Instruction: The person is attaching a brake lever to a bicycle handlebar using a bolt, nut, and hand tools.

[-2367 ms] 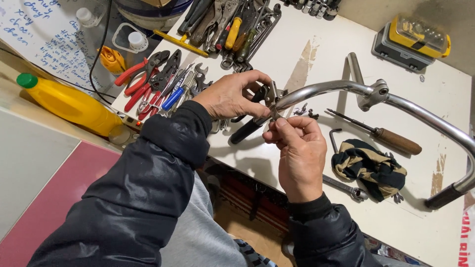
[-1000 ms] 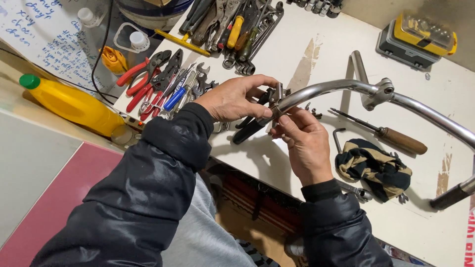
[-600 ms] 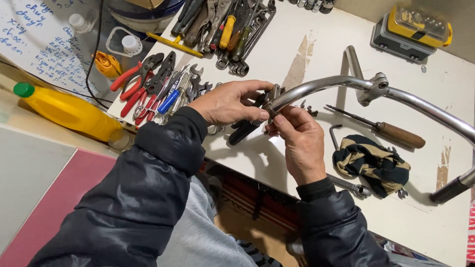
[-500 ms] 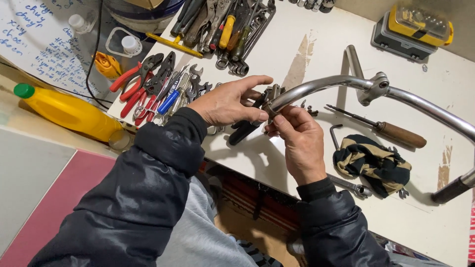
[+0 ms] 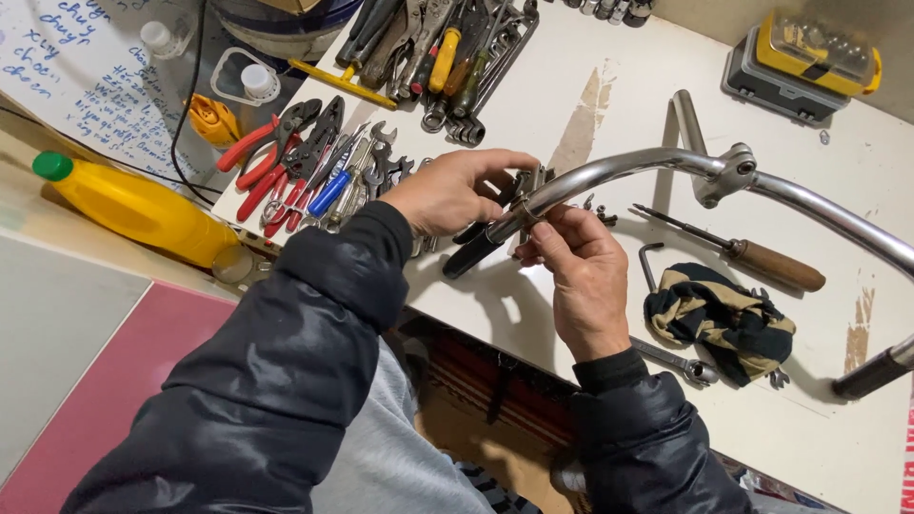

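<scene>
Left hand (image 5: 447,195) has closed again onto the small clamp (image 5: 526,183); right hand (image 5: 576,276) still pinches the chrome handlebar (image 5: 628,167) beside it: fitting work continues

Chrome handlebar (image 5: 619,169) w/ black grip, clamp (image 5: 526,183), held above bench.

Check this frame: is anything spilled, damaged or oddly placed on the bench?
Nothing spilled. The white benchtop has worn brown patches where its surface has come away. The yellow bottle lies on its side, cap on. Both hands, left hand and right hand, work normally on the chrome handlebar.
</scene>
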